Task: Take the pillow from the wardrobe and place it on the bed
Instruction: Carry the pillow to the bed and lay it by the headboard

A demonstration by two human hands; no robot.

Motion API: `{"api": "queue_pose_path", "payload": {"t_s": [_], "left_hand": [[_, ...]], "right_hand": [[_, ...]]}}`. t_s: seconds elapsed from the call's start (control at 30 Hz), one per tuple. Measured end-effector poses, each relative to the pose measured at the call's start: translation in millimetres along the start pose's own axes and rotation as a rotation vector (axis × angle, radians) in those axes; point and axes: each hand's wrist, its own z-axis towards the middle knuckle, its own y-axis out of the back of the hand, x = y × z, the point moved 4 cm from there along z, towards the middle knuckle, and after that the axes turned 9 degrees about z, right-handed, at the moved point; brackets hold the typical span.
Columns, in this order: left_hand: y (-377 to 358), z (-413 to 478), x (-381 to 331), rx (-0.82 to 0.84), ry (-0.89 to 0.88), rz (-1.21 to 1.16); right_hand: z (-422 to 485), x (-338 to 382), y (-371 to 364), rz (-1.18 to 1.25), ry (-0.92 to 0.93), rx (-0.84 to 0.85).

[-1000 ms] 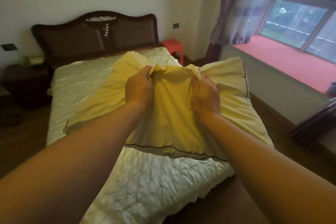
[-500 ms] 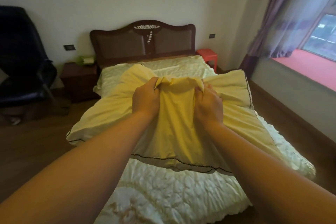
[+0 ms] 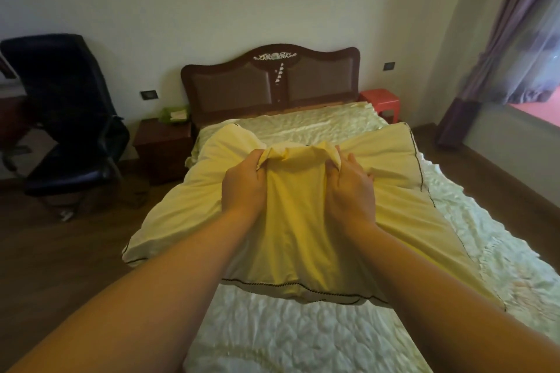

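The bed (image 3: pixel 303 330) now lies straight ahead. Both hands, left (image 3: pixel 244 183) and right (image 3: pixel 348 188), clench the pillow (image 3: pixel 291 227) above its foot; next, lower it toward the headboard (image 3: pixel 269 79).

The pillow (image 3: pixel 291 233) is pale yellow with a dark stitched border, bunched at its middle and raised above the bed (image 3: pixel 303 339). The bed wears a crinkled cream cover below a dark carved headboard.

The pillow (image 3: pixel 291 239) is matt yellow cloth, smooth, edged with dark stitched piping. The bed (image 3: pixel 303 342) wears a pale, satiny quilted cover with a crinkled sheen; its headboard (image 3: pixel 272 82) is dark polished wood. The chair (image 3: pixel 69 106) looks like glossy black leather, the floor (image 3: pixel 60 251) matt brown wood.
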Motion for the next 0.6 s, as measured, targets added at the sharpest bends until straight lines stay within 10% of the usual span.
{"api": "queue_pose_path", "payload": {"t_s": [0.6], "left_hand": [[27.6,111.7,186.9,0.2,-0.19,-0.162]], "right_hand": [[-4.3,83.3,-192.7,-0.081,-0.111,-0.227]]}}
